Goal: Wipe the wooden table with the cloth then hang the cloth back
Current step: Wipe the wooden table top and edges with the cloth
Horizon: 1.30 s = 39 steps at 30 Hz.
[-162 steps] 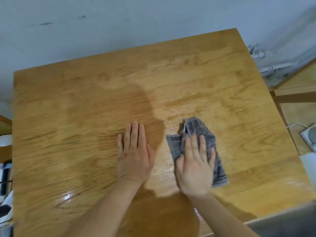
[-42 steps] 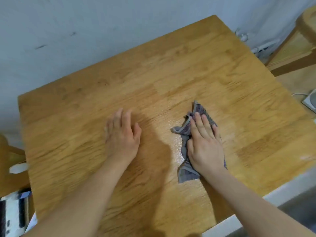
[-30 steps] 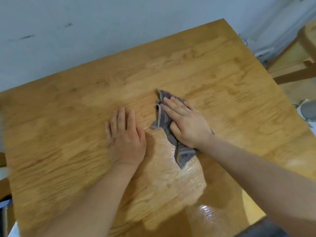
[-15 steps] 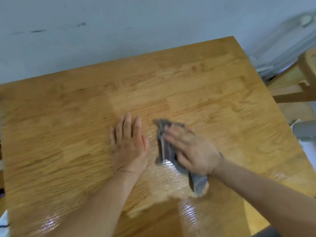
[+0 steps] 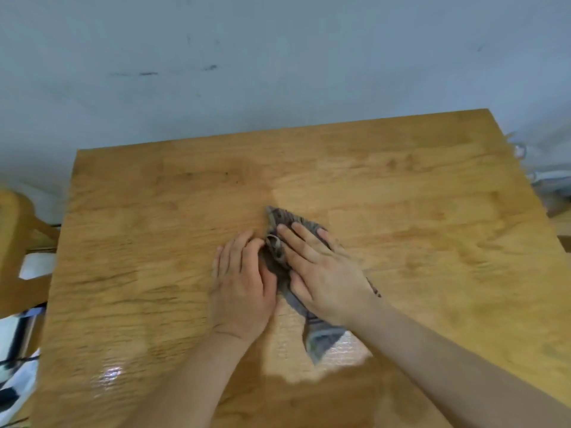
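A grey patterned cloth (image 5: 321,336) lies bunched on the wooden table (image 5: 432,242) near its middle. My right hand (image 5: 324,273) presses flat on the cloth with straight fingers, covering most of it; one end sticks out ahead of the fingertips and another trails behind the wrist. My left hand (image 5: 244,288) rests flat on the bare wood just left of the cloth, its fingers touching the cloth's folded edge.
A pale blue-grey wall (image 5: 278,72) runs along the table's far edge. A wooden chair (image 5: 18,242) stands off the left side, with white and dark items on the floor at lower left. Pipes or cables (image 5: 550,177) show past the right edge.
My right hand has slid the cloth leftward across the table until it meets my left hand, which has stayed flat on the wood. The camera view has shifted.
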Motion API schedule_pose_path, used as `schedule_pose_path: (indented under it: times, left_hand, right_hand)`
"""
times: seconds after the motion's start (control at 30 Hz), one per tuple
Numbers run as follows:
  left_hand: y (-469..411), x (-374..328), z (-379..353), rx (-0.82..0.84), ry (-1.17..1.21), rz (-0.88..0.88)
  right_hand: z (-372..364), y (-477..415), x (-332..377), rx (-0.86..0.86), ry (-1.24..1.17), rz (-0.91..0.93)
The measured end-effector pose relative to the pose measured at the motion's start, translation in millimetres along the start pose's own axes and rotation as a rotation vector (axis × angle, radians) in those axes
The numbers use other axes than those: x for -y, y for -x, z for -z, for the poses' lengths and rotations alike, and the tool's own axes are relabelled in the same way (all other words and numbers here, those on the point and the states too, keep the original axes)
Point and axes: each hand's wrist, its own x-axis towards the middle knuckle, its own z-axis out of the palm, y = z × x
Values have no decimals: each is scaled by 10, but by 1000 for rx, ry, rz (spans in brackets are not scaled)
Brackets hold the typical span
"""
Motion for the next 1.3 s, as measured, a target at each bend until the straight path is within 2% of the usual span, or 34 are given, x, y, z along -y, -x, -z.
schedule_pose_path:
  times: [0.1,0.2,0.3,0.4,0.43,0.5,0.57,0.6,0.63,0.7,0.77,0.87,0.97,1.1,1.17,1.24,1.3]
  left_hand:
    - [-104,-319,-56,-13,52,-1]
    - [-149,-770,-203,32,69,-40]
    - [-170,-937,-346,1,51,-14]
    - [-199,-897,-435,-52,30,-10]
    - [-199,-899,-437,-56,26,-7]
    - [-183,-933,-439,-57,5,-11]
    - [-147,-943,-430,-51,-21,-22]
    - [-147,-945,-416,-54,-19,-22]
    - [-174,-941,-411,-60,-12,-24]
    - [-220,-927,-411,-64,-7,-20]
    - [-232,-927,-412,-57,-15,-25]
    - [-194,-938,-408,-42,-28,-28]
    - [-186,-944,-408,-37,-33,-19]
    - [-167,-927,-420,-23,-60,-21]
    - [-177,-944,-416,-22,-63,-26]
    - [-214,-950,-417,-42,-66,-27]
    - [-225,-953,-425,-59,-58,-27]
  right_hand:
    - [118,-74,-468,10,-1,53]
    - [316,-647,-918,-36,5,-180]
    - [449,-1217,-1322,-114,35,-375]
    - [413,-1501,-1294,-185,55,-490]
    - [360,-1491,-1139,-188,55,-417]
    - [233,-1285,-805,-122,40,-110]
    - [235,-1034,-813,-14,14,131]
    - [302,-976,-983,2,17,143]
    - [375,-972,-1216,-29,24,78]
    - [545,-1024,-1762,-127,37,-164]
    - [696,-1067,-2154,-144,46,-404]
    - [618,-1074,-1977,-169,35,-536]
    - [371,-549,-1280,-162,13,-409]
    - [159,517,-639,-31,12,-170]
    - [210,578,-819,26,18,-41]
    - [292,311,-1148,20,42,5]
    - [401,-84,-1497,-57,39,-169]
